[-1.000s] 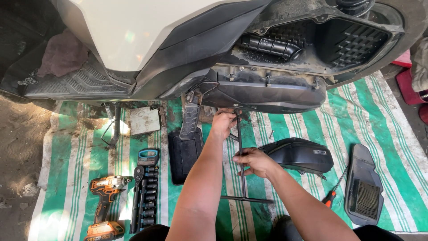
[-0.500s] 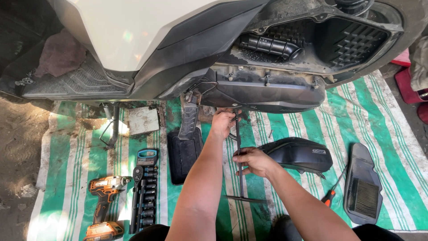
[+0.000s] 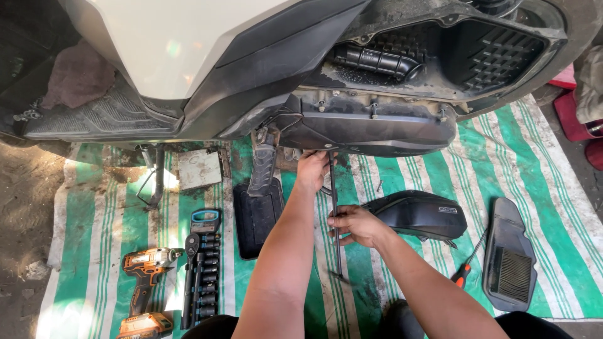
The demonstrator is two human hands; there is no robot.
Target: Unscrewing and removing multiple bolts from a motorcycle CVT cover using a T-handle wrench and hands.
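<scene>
My left hand at 12 o'clock, fingers curled round top of long T-handle wrench under scooter engine case, right hand gripping shaft mid-way, tip end at 6 o'clock, socket set at 9.

On the green and white striped tarp we see an orange cordless impact driver at the left, and just beside it a socket set with a ratchet. A black plastic cover lies at the right. Near it rest an orange-handled screwdriver and an air filter panel.
</scene>
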